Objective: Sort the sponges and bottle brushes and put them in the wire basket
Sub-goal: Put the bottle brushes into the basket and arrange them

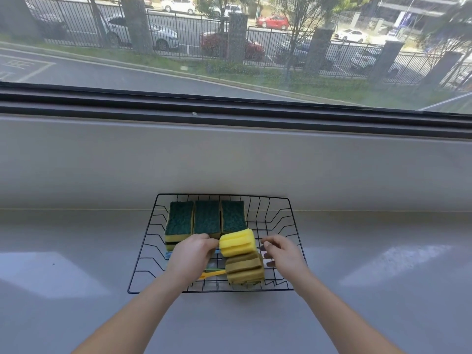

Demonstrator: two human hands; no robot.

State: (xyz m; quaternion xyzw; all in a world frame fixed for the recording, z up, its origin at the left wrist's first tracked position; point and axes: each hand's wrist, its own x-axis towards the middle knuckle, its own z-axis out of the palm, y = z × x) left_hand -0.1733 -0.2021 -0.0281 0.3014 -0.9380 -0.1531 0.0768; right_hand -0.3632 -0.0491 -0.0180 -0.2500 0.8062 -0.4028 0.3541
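A black wire basket (pixel 278 215) stands on the grey counter against the wall. Three green-topped yellow sponges (pixel 207 218) lie side by side along its back left. In the front middle, a bottle brush with a bright yellow foam head (pixel 237 242) lies above a second brush with an olive-brown foam head (pixel 244 270); an orange handle (pixel 213 274) and bits of blue handle show below my left hand. My left hand (pixel 190 256) is closed on the handle end beside the yellow head. Just right of the yellow head, my right hand (pixel 282 251) hovers with fingers apart, holding nothing.
The grey counter (pixel 76 264) spreads wide on both sides of the basket. A low grey wall and a dark window frame (pixel 229 108) rise behind it, with a street and parked cars outside.
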